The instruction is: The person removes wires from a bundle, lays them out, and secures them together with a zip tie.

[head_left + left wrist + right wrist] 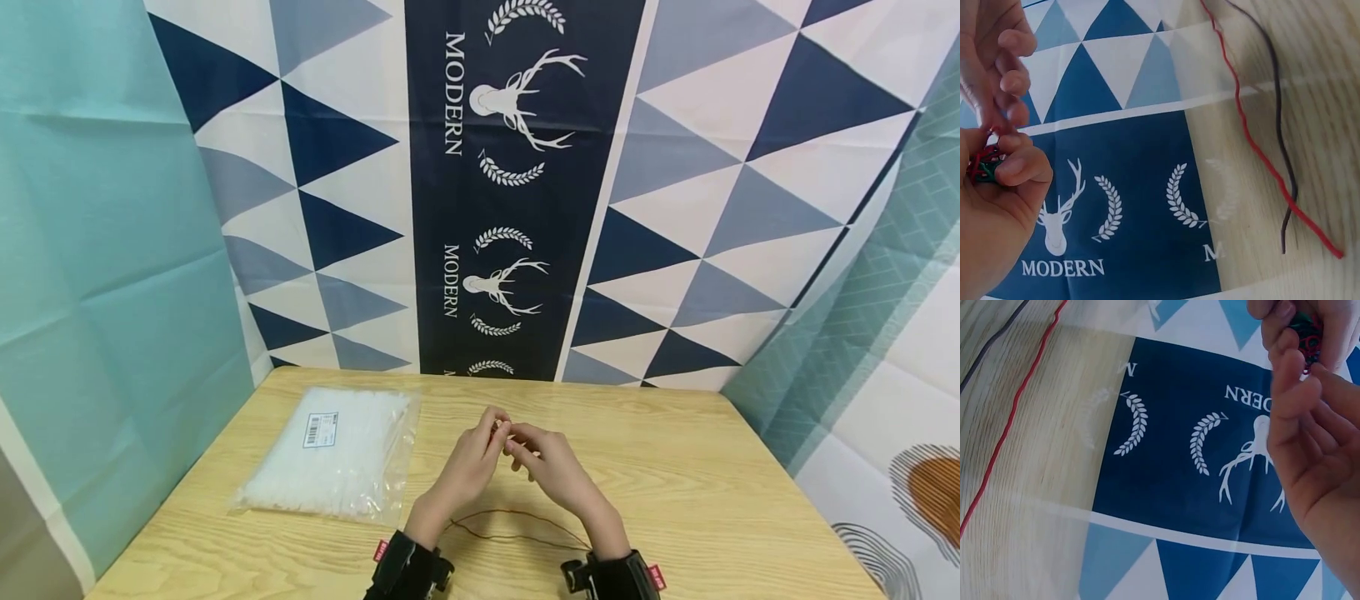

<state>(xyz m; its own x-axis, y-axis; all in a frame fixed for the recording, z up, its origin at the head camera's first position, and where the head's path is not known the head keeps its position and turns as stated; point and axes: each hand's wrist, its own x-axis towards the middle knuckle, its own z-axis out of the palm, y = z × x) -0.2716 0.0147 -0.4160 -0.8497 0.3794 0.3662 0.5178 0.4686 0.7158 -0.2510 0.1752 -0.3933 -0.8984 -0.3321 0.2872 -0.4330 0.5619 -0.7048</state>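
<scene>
Together, right of a clear bag (337,458), the left hand (468,461) curls round a red-and-green bundle (985,170) and the right hand (557,467) pinches its edge, apparently picking at a piece; the next move likely calls for a steady left hold.

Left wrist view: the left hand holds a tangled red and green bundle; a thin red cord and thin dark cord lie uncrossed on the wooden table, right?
No: the thin red cord and thin dark cord cross in the left wrist view. The left hand does hold the tangled bundle.
</scene>
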